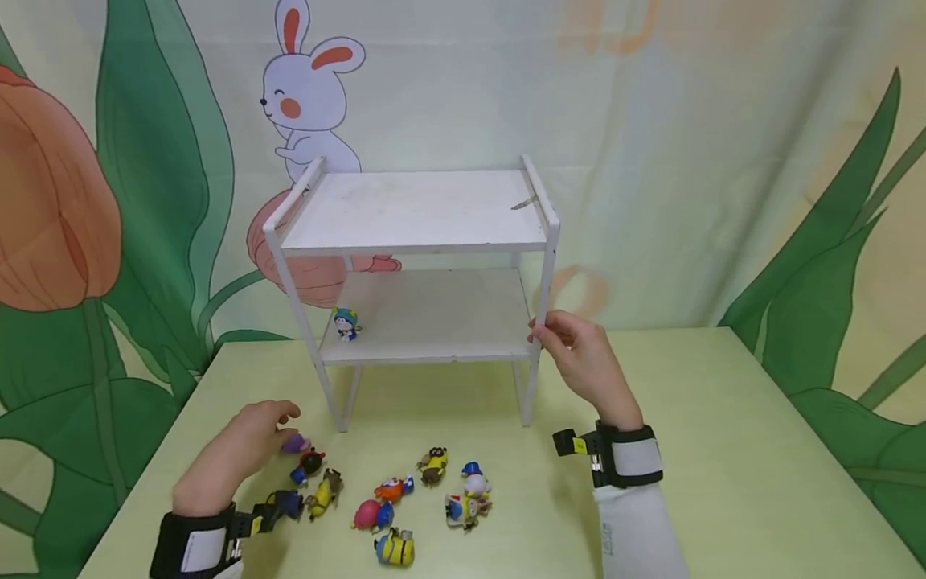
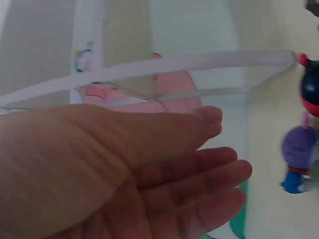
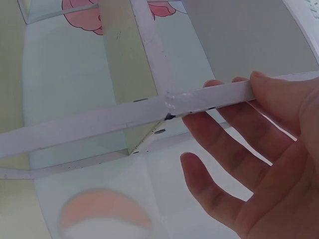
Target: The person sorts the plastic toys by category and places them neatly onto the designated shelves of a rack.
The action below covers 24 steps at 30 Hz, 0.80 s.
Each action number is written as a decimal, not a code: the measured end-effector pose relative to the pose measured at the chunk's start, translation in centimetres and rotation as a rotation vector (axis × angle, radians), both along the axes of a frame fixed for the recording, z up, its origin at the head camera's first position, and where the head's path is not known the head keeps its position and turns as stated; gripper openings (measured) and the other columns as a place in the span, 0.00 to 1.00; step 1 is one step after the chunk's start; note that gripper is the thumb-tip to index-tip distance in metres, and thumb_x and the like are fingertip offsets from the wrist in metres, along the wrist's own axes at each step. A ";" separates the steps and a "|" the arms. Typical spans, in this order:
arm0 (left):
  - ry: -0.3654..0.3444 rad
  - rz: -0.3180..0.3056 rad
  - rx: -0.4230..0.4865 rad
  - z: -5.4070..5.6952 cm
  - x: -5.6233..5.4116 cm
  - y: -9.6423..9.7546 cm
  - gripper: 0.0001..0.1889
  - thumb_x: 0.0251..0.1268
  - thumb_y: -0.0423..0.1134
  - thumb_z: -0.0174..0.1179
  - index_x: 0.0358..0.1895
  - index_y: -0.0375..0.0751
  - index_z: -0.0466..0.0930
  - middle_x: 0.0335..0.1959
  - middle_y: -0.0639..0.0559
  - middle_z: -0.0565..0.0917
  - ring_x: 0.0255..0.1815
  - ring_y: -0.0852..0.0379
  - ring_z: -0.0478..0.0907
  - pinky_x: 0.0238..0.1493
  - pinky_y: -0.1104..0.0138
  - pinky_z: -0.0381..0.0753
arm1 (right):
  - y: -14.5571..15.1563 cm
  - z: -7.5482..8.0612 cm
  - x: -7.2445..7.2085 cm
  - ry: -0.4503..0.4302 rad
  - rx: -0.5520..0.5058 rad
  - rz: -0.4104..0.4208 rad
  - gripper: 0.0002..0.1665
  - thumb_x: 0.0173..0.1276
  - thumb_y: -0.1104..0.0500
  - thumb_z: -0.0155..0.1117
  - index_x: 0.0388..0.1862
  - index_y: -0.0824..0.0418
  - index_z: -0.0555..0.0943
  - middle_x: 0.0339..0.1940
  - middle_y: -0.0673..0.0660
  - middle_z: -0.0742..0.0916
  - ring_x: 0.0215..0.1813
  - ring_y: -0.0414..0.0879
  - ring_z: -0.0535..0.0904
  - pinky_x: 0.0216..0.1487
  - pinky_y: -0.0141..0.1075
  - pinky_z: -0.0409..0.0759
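A small white two-tier shelf [image 1: 412, 211] stands at the back of the table. My right hand [image 1: 582, 354] grips its front right post [image 3: 214, 97] with thumb and fingers, just by the lower tier. My left hand [image 1: 242, 446] hovers at the left with fingers loosely bent and nothing in them. Just beyond its fingertips lies a purple-headed figurine [image 2: 299, 149], beside one with a black and red head [image 2: 310, 89]. On the lower tier's left end sits a figurine in a teal hat [image 1: 346, 323].
Several more figurines lie in front of the shelf, among them a yellow one [image 1: 395, 548], a pink and blue one [image 1: 372, 515], an orange one [image 1: 393, 488] and a white one in a blue hat [image 1: 475, 479]. Behind the table hangs a printed curtain [image 1: 448, 96].
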<state>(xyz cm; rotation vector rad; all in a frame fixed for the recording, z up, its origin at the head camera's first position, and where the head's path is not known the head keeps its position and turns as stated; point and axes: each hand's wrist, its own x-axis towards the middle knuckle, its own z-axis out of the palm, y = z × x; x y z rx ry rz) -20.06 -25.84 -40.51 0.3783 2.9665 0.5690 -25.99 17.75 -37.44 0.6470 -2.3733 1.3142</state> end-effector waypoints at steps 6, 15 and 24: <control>-0.074 0.029 -0.028 -1.7 -0.8 -0.4 0.15 0.67 0.29 0.59 0.53 0.22 0.75 0.49 0.28 0.79 0.51 0.32 0.76 0.51 0.45 0.75 | 0.1 0.0 0.2 0.000 0.007 0.001 0.11 0.73 0.59 0.61 0.46 0.65 0.84 0.42 0.55 0.88 0.44 0.49 0.83 0.48 0.51 0.79; -0.139 0.067 -0.059 -2.1 -0.9 0.2 0.15 0.66 0.25 0.56 0.55 0.25 0.75 0.54 0.29 0.78 0.56 0.30 0.73 0.55 0.41 0.71 | 0.1 0.3 0.1 -0.002 -0.003 -0.008 0.10 0.73 0.60 0.61 0.46 0.65 0.84 0.40 0.54 0.88 0.44 0.49 0.83 0.48 0.52 0.79; -0.074 0.031 -0.128 -3.1 -1.4 0.2 0.07 0.61 0.25 0.62 0.42 0.30 0.79 0.36 0.43 0.82 0.37 0.47 0.77 0.41 0.50 0.78 | 0.1 0.3 0.1 -0.009 0.003 0.003 0.11 0.73 0.60 0.60 0.47 0.65 0.83 0.40 0.53 0.88 0.45 0.49 0.83 0.49 0.53 0.79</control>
